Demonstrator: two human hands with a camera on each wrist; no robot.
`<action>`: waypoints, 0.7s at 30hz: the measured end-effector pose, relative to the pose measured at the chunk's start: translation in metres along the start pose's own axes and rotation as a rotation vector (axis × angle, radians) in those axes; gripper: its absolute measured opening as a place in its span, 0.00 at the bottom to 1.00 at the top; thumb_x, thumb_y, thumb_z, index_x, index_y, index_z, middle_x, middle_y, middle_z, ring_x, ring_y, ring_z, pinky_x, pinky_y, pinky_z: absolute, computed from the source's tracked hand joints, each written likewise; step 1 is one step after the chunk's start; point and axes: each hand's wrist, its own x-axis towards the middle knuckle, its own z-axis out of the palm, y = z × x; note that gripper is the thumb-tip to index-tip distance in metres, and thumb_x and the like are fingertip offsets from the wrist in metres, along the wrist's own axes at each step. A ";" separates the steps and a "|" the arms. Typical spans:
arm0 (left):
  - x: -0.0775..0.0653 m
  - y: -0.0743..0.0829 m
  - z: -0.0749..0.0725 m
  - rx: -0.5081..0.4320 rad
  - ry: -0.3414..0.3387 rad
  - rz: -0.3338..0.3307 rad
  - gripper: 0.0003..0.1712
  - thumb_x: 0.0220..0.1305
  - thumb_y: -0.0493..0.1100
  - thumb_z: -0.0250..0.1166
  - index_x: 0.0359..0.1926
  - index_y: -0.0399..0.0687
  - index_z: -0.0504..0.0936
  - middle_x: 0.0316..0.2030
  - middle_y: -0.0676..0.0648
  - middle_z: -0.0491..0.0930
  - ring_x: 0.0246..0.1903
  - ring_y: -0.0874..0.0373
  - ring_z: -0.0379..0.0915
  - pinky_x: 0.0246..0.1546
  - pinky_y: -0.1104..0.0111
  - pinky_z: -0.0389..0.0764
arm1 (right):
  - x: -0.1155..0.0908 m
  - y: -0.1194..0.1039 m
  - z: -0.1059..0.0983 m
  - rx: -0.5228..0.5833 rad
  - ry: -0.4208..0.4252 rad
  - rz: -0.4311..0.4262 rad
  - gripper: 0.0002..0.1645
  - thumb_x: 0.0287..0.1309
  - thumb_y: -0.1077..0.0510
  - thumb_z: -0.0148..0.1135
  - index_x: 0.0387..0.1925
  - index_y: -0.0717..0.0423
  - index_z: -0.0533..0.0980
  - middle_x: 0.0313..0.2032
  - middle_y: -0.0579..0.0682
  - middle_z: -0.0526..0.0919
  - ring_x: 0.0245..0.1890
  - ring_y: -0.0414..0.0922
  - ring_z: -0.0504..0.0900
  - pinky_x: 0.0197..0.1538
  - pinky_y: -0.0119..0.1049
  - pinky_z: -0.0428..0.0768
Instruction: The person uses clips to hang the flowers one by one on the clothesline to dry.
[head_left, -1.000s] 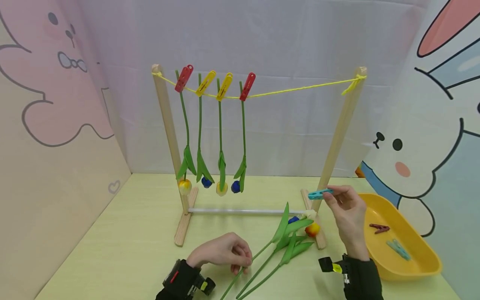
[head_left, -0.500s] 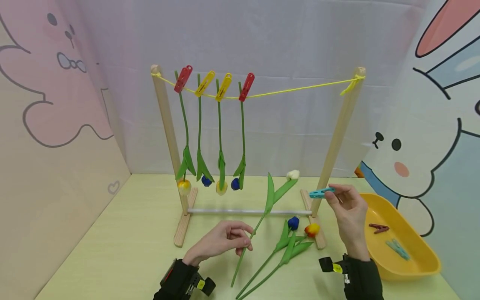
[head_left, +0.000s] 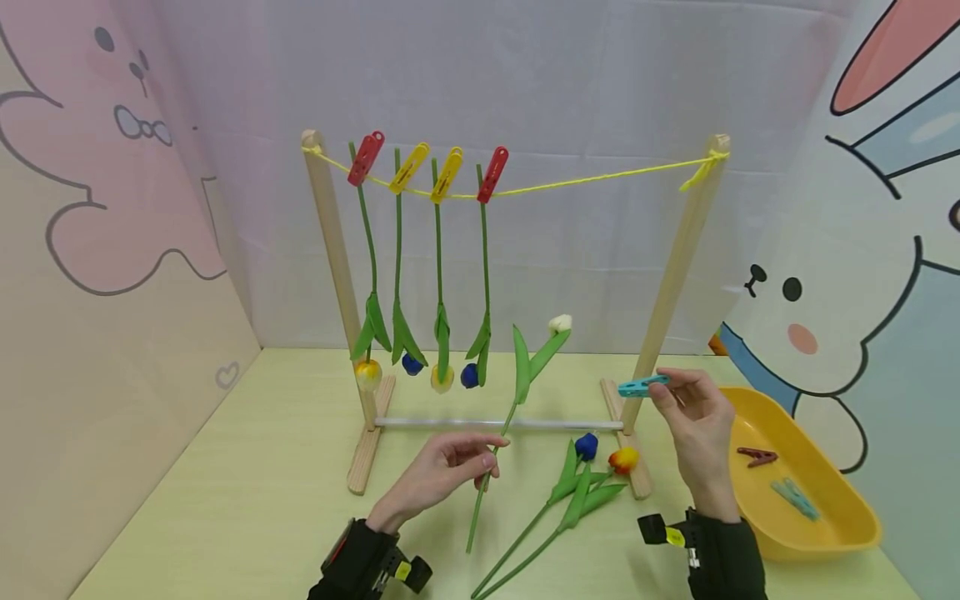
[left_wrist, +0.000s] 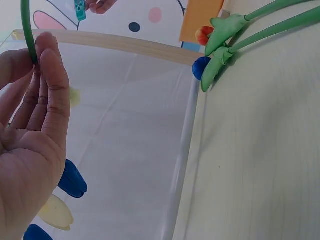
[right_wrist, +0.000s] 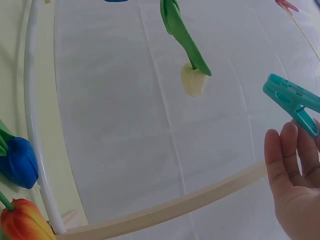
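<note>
On your left, the rack's wooden post carries one end of a yellow cord; next, four artificial tulips hang blooms down from red and yellow clothespins; your left hand pinches a white tulip by its stem, bloom up, tilted right; beyond it, a blue tulip and an orange-yellow tulip lie on the table; your right hand pinches a turquoise clothespin; rightmost, a yellow tray holds a dark red clothespin and a pale green clothespin.
</note>
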 end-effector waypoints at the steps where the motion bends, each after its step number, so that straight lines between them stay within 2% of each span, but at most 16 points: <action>1: 0.000 0.000 0.000 -0.007 0.004 0.008 0.21 0.75 0.39 0.57 0.63 0.30 0.75 0.38 0.55 0.85 0.35 0.68 0.80 0.40 0.71 0.82 | 0.000 0.000 0.000 0.000 -0.001 0.001 0.09 0.61 0.79 0.58 0.43 0.74 0.77 0.31 0.44 0.81 0.33 0.35 0.82 0.45 0.22 0.82; 3: 0.000 0.000 0.000 -0.036 0.003 0.034 0.22 0.75 0.38 0.56 0.62 0.25 0.73 0.40 0.56 0.86 0.38 0.67 0.83 0.44 0.69 0.84 | 0.000 0.000 0.000 -0.002 -0.002 0.002 0.09 0.61 0.79 0.58 0.43 0.75 0.77 0.31 0.44 0.81 0.33 0.35 0.82 0.45 0.22 0.82; 6: 0.000 0.000 0.000 -0.061 0.005 0.075 0.22 0.75 0.36 0.55 0.62 0.22 0.73 0.43 0.59 0.87 0.44 0.66 0.85 0.50 0.66 0.84 | 0.000 0.000 0.000 -0.018 -0.005 -0.001 0.10 0.61 0.79 0.58 0.44 0.79 0.75 0.31 0.44 0.81 0.33 0.35 0.82 0.45 0.21 0.82; 13: 0.000 0.001 0.001 -0.062 0.025 0.130 0.19 0.75 0.35 0.55 0.61 0.26 0.76 0.46 0.61 0.88 0.46 0.66 0.85 0.51 0.66 0.83 | -0.001 0.001 0.000 -0.051 -0.012 -0.005 0.11 0.61 0.79 0.58 0.45 0.81 0.73 0.31 0.43 0.81 0.34 0.35 0.82 0.46 0.21 0.81; 21: 0.001 -0.001 0.001 -0.087 0.020 0.155 0.19 0.76 0.33 0.53 0.58 0.18 0.73 0.45 0.60 0.88 0.45 0.66 0.85 0.51 0.60 0.84 | -0.001 -0.001 0.001 -0.049 -0.026 0.017 0.09 0.61 0.76 0.60 0.44 0.72 0.78 0.32 0.43 0.82 0.34 0.36 0.82 0.47 0.21 0.81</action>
